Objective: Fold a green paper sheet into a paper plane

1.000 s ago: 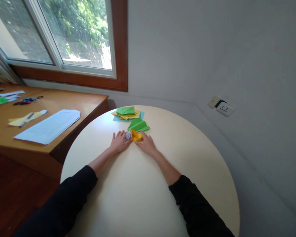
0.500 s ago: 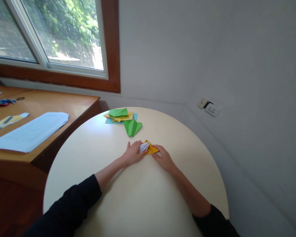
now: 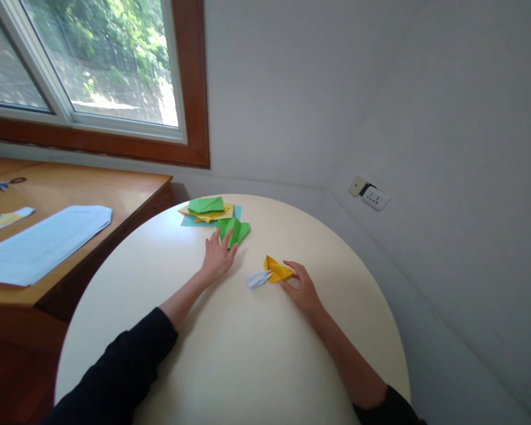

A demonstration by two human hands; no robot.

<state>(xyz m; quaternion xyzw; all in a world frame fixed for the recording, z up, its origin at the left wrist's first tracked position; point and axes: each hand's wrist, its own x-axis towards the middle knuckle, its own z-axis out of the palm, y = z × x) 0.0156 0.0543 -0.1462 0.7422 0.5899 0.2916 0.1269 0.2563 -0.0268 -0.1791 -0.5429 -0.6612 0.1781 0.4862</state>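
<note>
Leftward, the left hand [image 3: 216,258] has gone to the green paper [image 3: 235,231] at 11 o'clock, fingers spread — best gripped lightly; right hand [image 3: 301,288] fingertips touch the yellow paper [image 3: 277,270].

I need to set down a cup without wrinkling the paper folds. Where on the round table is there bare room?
Bare room: the near half of the table between the two forearms, and the right rim beyond the right hand. Crowded: the far left edge, where the paper stack, green fold and left hand sit, and the middle, with the yellow fold and white fold.
</note>
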